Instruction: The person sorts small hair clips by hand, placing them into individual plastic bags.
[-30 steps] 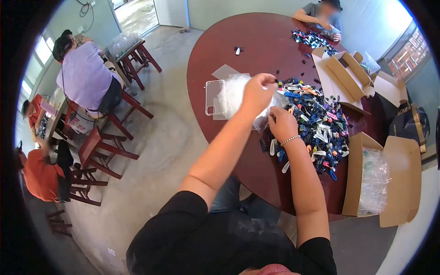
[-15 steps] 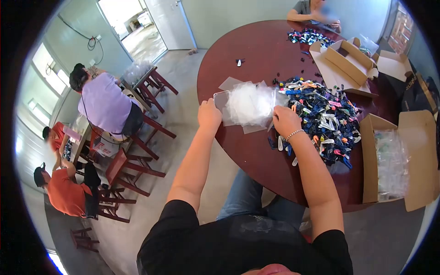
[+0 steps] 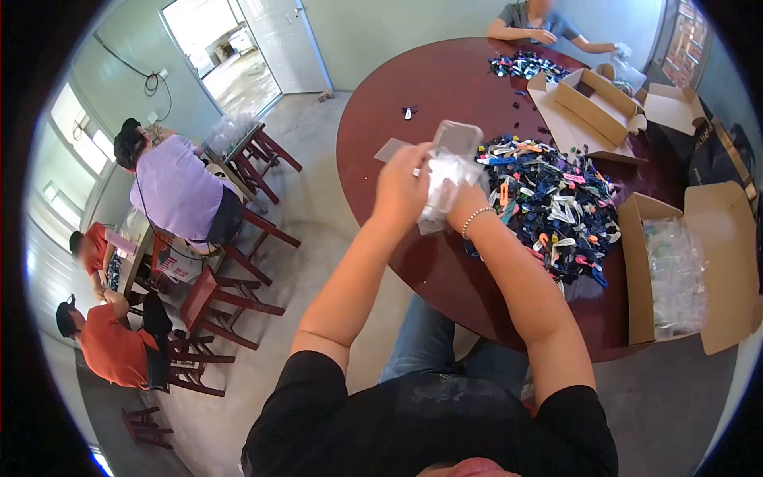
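Observation:
Both hands are close together over the left part of the dark red round table [image 3: 413,71]. My left hand [image 3: 404,184] is closed on the clear plastic bags [image 3: 445,179], at their left side. My right hand [image 3: 467,205] has its fingers against the lower right of the same bags; its fingertips are partly hidden. A clear plastic piece with rounded corners [image 3: 459,137] stands out above the hands. Right beside my right hand lies a large pile of small coloured clips [image 3: 548,207], mostly dark blue.
An open cardboard box [image 3: 640,270] holding clear packets stands at the right table edge. Behind it are opened cartons [image 3: 592,107]. A person [image 3: 536,24] sits at the far side by a second clip pile [image 3: 528,65]. Several people and stools are at left.
My left hand moved right and up, my right hand slightly left, and the spread bags are now gathered between them. The far person's arm now reaches out toward a plastic bag.

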Available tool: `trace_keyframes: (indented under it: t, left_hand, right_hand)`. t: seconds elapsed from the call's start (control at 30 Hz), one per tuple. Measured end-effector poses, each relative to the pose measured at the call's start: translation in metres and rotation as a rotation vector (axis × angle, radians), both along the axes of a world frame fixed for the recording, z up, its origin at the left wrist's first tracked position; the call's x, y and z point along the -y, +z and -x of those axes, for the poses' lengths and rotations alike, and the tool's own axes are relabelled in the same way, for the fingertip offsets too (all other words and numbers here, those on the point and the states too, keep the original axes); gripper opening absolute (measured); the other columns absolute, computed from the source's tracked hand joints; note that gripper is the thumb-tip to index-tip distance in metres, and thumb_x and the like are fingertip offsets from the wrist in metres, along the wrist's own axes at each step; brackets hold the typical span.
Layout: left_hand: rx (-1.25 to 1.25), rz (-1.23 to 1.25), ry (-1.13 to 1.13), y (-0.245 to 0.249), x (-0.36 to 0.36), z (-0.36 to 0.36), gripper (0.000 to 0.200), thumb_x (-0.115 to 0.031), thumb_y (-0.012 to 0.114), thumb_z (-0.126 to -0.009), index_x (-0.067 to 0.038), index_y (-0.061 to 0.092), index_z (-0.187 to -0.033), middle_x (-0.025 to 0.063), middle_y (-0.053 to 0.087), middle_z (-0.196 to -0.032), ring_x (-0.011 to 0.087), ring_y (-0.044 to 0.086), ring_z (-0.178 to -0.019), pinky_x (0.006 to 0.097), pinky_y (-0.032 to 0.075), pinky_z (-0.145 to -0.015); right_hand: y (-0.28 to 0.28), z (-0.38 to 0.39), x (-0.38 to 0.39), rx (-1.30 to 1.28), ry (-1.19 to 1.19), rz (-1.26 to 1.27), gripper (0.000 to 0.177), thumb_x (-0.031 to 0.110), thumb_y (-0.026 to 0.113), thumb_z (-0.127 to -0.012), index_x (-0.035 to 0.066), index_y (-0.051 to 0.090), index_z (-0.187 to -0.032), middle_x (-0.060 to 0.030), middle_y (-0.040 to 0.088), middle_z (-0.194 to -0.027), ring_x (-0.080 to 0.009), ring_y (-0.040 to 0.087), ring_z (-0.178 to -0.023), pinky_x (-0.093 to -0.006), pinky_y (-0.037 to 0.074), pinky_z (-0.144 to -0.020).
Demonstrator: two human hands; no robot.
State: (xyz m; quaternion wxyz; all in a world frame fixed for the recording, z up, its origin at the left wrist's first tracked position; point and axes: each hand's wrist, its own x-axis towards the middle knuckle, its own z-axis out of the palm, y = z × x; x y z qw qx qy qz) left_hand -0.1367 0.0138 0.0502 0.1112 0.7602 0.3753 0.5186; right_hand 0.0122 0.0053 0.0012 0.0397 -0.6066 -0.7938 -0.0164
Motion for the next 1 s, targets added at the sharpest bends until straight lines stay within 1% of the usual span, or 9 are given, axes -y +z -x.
trace_keyframes:
  t: [0.2, 0.3, 0.47, 0.53, 0.57, 0.67, 0.73, 0.83, 1.0]
  left_hand:
    - [-0.237, 0.173, 0.291, -0.078, -0.051, -0.005, 0.026, -0.003, 0.053, -0.083, 0.002, 0.062, -0.106, 0.0184, 0.062, -0.102, 0.0345, 0.062, -0.093, 0.0424, 0.051, -0.082]
    - [-0.360, 0.269, 0.410, -0.088, -0.050, -0.006, 0.019, -0.005, 0.051, -0.083, 0.002, 0.062, -0.097, 0.0174, 0.060, -0.105, 0.0366, 0.059, -0.097, 0.0451, 0.051, -0.083]
    - [-0.483, 0.293, 0.461, -0.080, -0.045, -0.005, 0.015, -0.006, 0.052, -0.083, 0.001, 0.062, -0.091, 0.0156, 0.059, -0.104, 0.0356, 0.057, -0.101, 0.0448, 0.051, -0.083]
    - [-0.459, 0.326, 0.460, -0.075, -0.045, -0.002, 0.015, -0.011, 0.055, -0.084, 0.000, 0.063, -0.091, 0.0156, 0.059, -0.102, 0.0354, 0.057, -0.099, 0.0444, 0.051, -0.083]
    - [-0.457, 0.331, 0.457, -0.073, -0.043, 0.000, 0.015, -0.011, 0.055, -0.084, 0.000, 0.063, -0.091, 0.0156, 0.059, -0.102, 0.0354, 0.057, -0.099, 0.0444, 0.051, -0.083]
    - [-0.302, 0.141, 0.481, -0.067, -0.042, -0.003, 0.019, -0.017, 0.060, -0.085, 0.000, 0.064, -0.093, 0.0151, 0.060, -0.100, 0.0344, 0.058, -0.097, 0.0432, 0.051, -0.081]
    - [-0.111, -0.006, 0.293, -0.058, -0.041, -0.016, 0.025, -0.022, 0.064, -0.085, 0.000, 0.065, -0.096, 0.0149, 0.061, -0.095, 0.0344, 0.059, -0.093, 0.0425, 0.050, -0.079]
    - [0.108, 0.419, -0.092, -0.037, -0.025, -0.058, 0.042, -0.032, 0.067, -0.086, 0.002, 0.064, -0.110, 0.0144, 0.065, -0.105, 0.0259, 0.062, -0.096, 0.0369, 0.049, -0.080]
    - [0.410, 1.049, -0.777, -0.018, -0.012, -0.126, 0.057, -0.037, 0.062, -0.093, 0.000, 0.050, -0.134, 0.0100, 0.060, -0.121, 0.0159, 0.055, -0.112, 0.0307, 0.046, -0.089]
  right_hand:
    - [-0.038, -0.018, -0.028, -0.204, -0.045, -0.009, 0.022, 0.013, 0.055, -0.083, 0.001, 0.056, -0.102, -0.0181, 0.064, -0.098, -0.0352, 0.061, -0.098, -0.0444, 0.052, -0.082]
    - [-0.039, -0.036, -0.017, -0.220, 0.280, -0.263, 0.015, 0.010, 0.054, -0.084, 0.003, 0.055, -0.097, -0.0190, 0.063, -0.091, -0.0363, 0.061, -0.095, -0.0459, 0.050, -0.079]
    - [0.006, -0.057, 0.010, -0.391, -0.039, -0.277, 0.005, 0.001, 0.053, -0.084, 0.000, 0.055, -0.089, -0.0185, 0.063, -0.086, -0.0389, 0.062, -0.085, -0.0441, 0.050, -0.074]
    - [-0.005, -0.080, 0.012, -0.744, 0.009, -0.553, 0.008, 0.003, 0.057, -0.086, 0.000, 0.058, -0.094, -0.0166, 0.064, -0.087, -0.0319, 0.065, -0.081, -0.0359, 0.051, -0.073]
    - [-0.008, -0.094, 0.014, -0.873, 0.023, -0.562, 0.011, 0.006, 0.060, -0.090, 0.001, 0.060, -0.099, -0.0120, 0.067, -0.091, -0.0195, 0.066, -0.082, -0.0288, 0.050, -0.073]
    - [-0.003, -0.127, 0.034, -1.350, 0.008, -0.257, 0.008, 0.006, 0.055, -0.095, 0.001, 0.059, -0.100, -0.0065, 0.067, -0.102, -0.0107, 0.061, -0.091, -0.0251, 0.049, -0.080]
    - [0.004, -0.136, 0.051, -1.463, -0.061, -0.188, 0.010, 0.003, 0.053, -0.095, 0.001, 0.058, -0.103, -0.0110, 0.065, -0.111, -0.0144, 0.062, -0.099, -0.0274, 0.050, -0.085]
    - [0.008, -0.154, 0.067, -1.918, 0.121, -0.006, 0.011, 0.000, 0.050, -0.093, 0.002, 0.058, -0.101, -0.0170, 0.062, -0.117, -0.0229, 0.063, -0.107, -0.0342, 0.052, -0.090]
    - [0.025, -0.174, 0.079, -1.975, 0.331, 0.133, 0.006, 0.006, 0.057, -0.084, 0.003, 0.052, -0.086, -0.0187, 0.064, -0.108, -0.0260, 0.063, -0.098, -0.0394, 0.050, -0.089]
